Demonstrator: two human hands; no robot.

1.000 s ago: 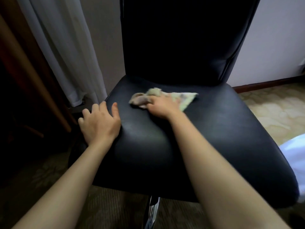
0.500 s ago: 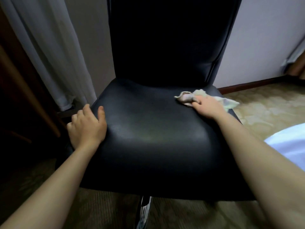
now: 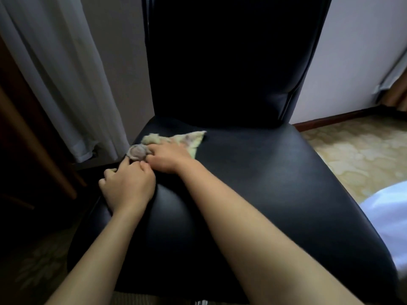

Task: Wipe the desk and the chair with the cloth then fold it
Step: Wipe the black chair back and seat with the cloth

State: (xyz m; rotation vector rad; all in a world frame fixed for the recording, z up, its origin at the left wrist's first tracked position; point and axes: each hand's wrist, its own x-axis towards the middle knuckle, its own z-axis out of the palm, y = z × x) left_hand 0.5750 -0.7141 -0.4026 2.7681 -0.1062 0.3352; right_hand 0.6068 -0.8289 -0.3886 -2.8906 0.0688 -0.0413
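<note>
The pale yellow-green cloth (image 3: 189, 139) lies on the seat of the black leather chair (image 3: 253, 183), at the seat's rear left corner, left of the frame's center. One corner points right and its greyish end is bunched at the left rim. The right hand (image 3: 169, 158) rests on the cloth, its fingers (image 3: 154, 150) and thumb curled onto the bunch. The left hand (image 3: 130, 187) sits just below it on the seat's left rim, fingers bent. Whether they clasp the rim or the cloth cannot be told. A white curtain (image 3: 66, 73) hangs at upper left, and patterned carpet (image 3: 352, 146) shows at right.
</note>
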